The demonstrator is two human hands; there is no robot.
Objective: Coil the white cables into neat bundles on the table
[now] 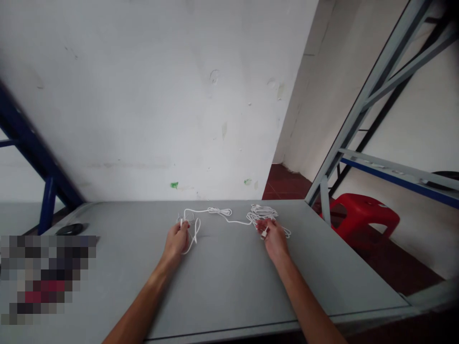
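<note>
White cable point(219, 210) in left hand point(175, 241), right hand point(273, 237)

A cable point(233, 221) lies looped across a table point(229, 286) — a small coil near its middle, a larger tangle to the right — with a person's left hand point(175, 241) and right hand point(274, 239) each closed on it, at either end of the run. A dark round object point(70, 229) sits near the table's far left corner. Behind the table stands a wall point(143, 105). Beyond the right edge, a plastic stool point(362, 217) rests on the floor point(283, 181) — below a metal shelving frame point(376, 95), with a second frame point(32, 143) at far left.
</note>
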